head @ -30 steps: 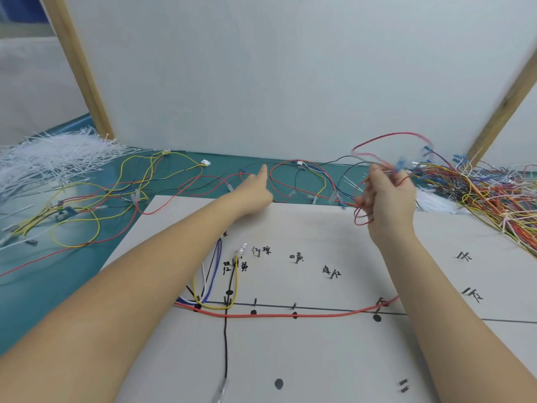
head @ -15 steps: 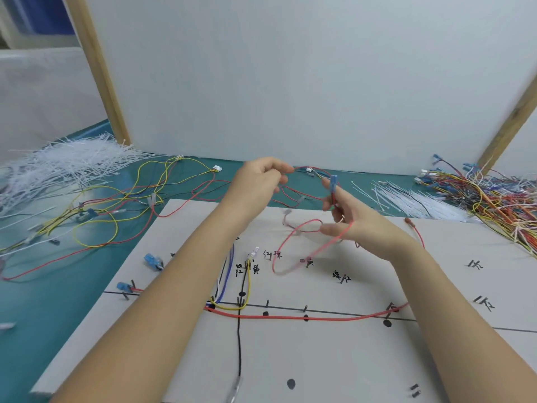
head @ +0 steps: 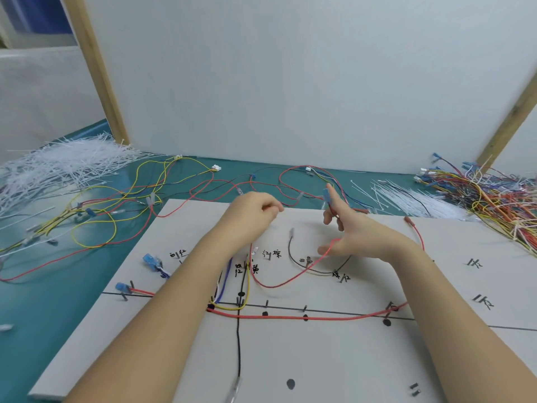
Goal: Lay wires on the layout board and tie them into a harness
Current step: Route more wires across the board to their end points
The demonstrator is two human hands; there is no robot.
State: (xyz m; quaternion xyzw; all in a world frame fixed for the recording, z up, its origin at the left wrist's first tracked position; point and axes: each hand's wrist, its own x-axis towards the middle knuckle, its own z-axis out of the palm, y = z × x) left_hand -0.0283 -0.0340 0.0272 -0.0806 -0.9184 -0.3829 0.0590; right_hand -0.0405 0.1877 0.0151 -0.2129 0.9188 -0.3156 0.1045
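The white layout board [head: 290,359] carries pegs, black lines and handwritten labels. A thick red wire [head: 305,317] runs along its horizontal line, with yellow, blue and black wires [head: 232,286] bunched at the left junction. Above the board's far part, my left hand [head: 252,210] has curled fingers that pinch one end of a thin red wire [head: 270,285]. My right hand [head: 345,231] holds that wire's other end, with the blue terminal [head: 326,196] at its raised fingers. The wire sags in a loop between my hands. A brown wire [head: 305,267] lies on the board under my right hand.
Loose red, yellow and black wires [head: 130,205] sprawl on the teal table left of the board. White cable ties are heaped at far left [head: 58,164] and far right [head: 412,199]. A tangled multicoloured wire pile [head: 494,199] sits at the right. A white panel stands behind.
My right hand has brought the thin red wire from the right-hand pile to above the board. My left hand has taken its other end, and the loop now hangs lower between them.
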